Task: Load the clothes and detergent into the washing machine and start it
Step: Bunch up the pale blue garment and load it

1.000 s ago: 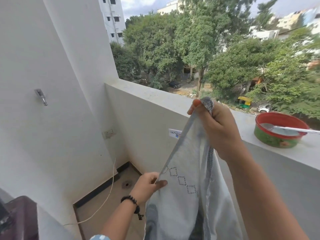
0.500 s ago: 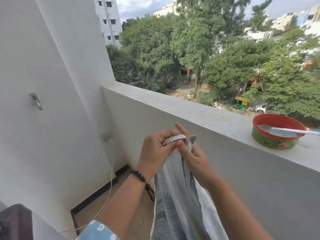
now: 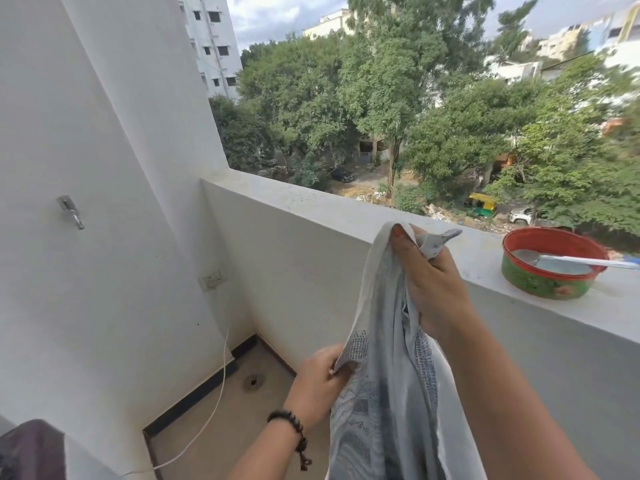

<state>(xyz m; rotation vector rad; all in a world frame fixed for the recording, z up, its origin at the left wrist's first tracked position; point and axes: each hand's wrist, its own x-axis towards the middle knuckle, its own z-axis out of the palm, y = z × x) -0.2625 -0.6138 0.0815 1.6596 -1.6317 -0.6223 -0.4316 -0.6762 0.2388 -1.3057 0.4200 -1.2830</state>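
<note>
- The cloth (image 3: 388,393), a pale grey garment with a darker woven pattern, is held up in front of the balcony wall (image 3: 311,265), its length hanging down to the bottom edge of the view, between the two forearms.
- The balcony wall is seen running from the left corner towards the right, with a flat ledge (image 3: 485,258) along its top; trees and buildings are seen beyond it.
- A dark maroon object (image 3: 31,448) is partly seen at the lower left corner; what it is cannot be told.
- A round tin (image 3: 550,263), red inside and green with a flower print outside, is set on the ledge at the right, well apart from the cloth. A pale powder or liquid is seen in its bottom, which of the two cannot be told, and a metal spoon (image 3: 568,259) is laid in it, bowl down in the contents, handle resting over the right rim.
- The right hand (image 3: 433,282) is closed round the gathered top of the cloth, thumb up against the fabric.
- The left hand (image 3: 318,382), lower down, is pinched on the cloth's left edge; a black bead bracelet (image 3: 294,431) is worn on its wrist.
- A white cable (image 3: 214,407) is trailed down the side wall onto the floor.
- A metal tap (image 3: 71,211) is fixed to the side wall.
- A floor drain (image 3: 254,380) is set near the corner.
</note>
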